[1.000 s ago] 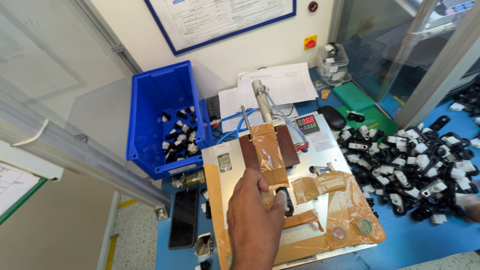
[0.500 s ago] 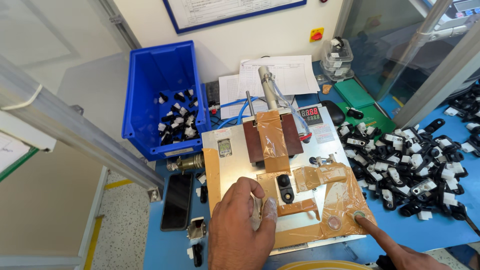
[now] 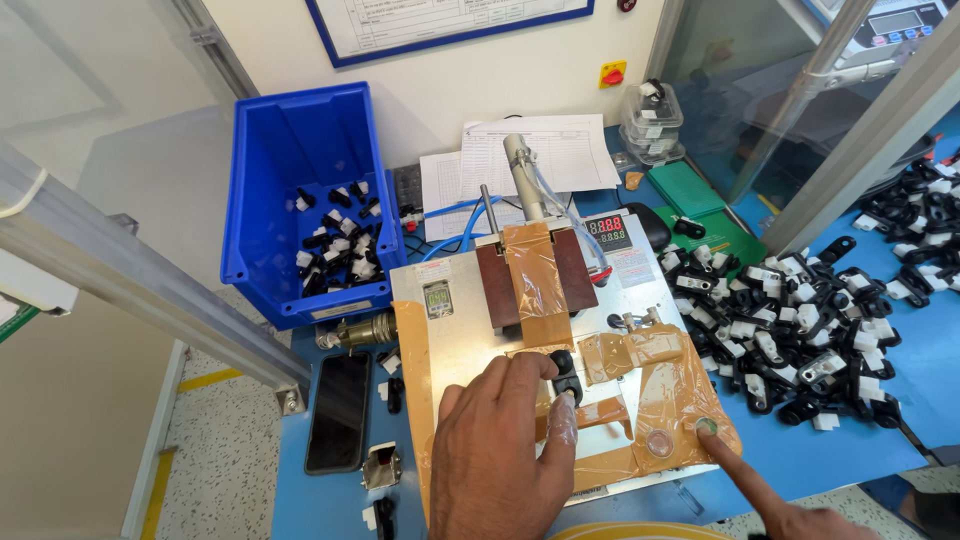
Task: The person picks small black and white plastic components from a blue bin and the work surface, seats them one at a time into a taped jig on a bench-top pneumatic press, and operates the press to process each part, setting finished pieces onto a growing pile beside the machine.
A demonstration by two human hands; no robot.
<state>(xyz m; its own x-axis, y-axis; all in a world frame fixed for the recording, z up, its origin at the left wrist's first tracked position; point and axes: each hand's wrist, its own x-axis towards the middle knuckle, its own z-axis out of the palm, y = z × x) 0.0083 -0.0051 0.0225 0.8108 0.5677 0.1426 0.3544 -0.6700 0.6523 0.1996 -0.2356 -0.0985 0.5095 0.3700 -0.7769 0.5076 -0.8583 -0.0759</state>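
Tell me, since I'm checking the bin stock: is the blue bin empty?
No, the blue bin holds a scatter of small black and white parts on its floor.

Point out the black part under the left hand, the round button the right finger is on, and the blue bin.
black part [image 3: 565, 372], head view, its exposed upper body above the fingers.
round button [image 3: 706, 425], head view, its top beside the fingertip.
blue bin [image 3: 300, 135], head view, bare inside back wall.

A blue bin [image 3: 270, 170] holds black-and-white parts [image 3: 335, 245]; amber tape [image 3: 655, 385] covers the silver plate [image 3: 470, 330].
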